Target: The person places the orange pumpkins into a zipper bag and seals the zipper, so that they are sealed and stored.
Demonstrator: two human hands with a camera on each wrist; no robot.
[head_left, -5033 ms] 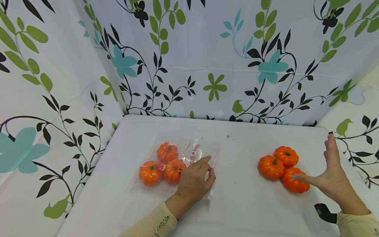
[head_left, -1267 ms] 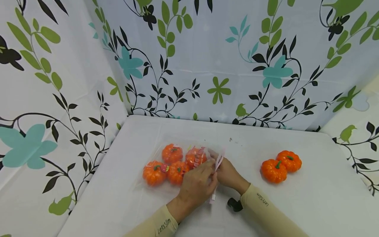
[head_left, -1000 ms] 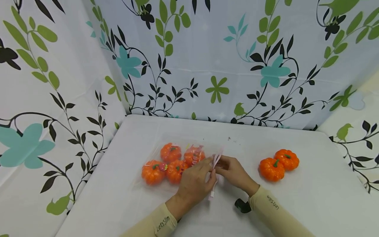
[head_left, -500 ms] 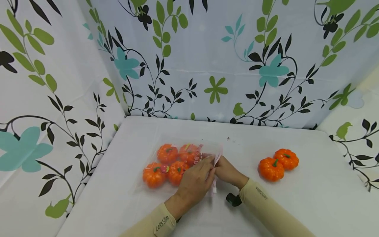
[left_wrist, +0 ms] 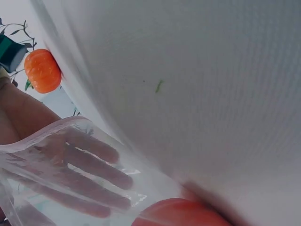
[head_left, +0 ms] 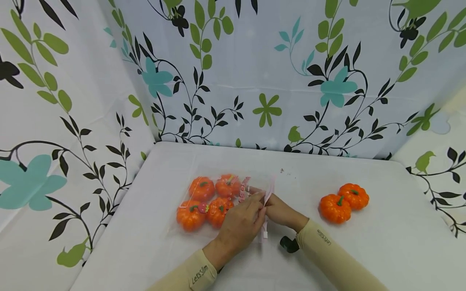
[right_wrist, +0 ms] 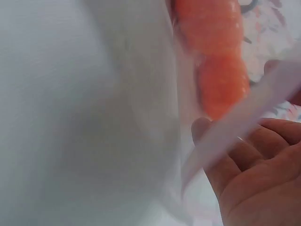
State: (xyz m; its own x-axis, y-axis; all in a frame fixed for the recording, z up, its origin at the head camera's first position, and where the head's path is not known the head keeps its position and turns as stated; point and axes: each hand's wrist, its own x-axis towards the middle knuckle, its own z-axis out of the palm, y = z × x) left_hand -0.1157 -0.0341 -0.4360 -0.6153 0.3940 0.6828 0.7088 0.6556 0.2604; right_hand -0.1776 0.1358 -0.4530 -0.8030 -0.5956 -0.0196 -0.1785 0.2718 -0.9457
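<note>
A clear zip bag (head_left: 244, 188) with red print and a pink-edged mouth (head_left: 270, 193) lies on the table. Several small orange pumpkins (head_left: 191, 216) with green stems are grouped inside it. My left hand (head_left: 236, 227) pinches the bag's edge at the mouth, lifting it slightly. From the right, my right hand (head_left: 283, 211) reaches through the mouth; the left wrist view shows its fingers (left_wrist: 96, 176) extended under the clear plastic, holding nothing. Two loose pumpkins, one nearer (head_left: 335, 208) and one farther (head_left: 354, 196), sit touching each other right of the bag.
The white-covered table (head_left: 306, 169) has a printed leaf-pattern curtain (head_left: 225, 48) behind it and more patterned cloth at both sides. A white zip slider (head_left: 265, 235) sits at the bag's lower corner. A small dark camera (head_left: 289, 244) is on the right wrist.
One of three loose pumpkins has gone from the right group into the bag. My right hand has moved left into the bag's mouth, and the bagged pumpkins have shifted slightly left.
</note>
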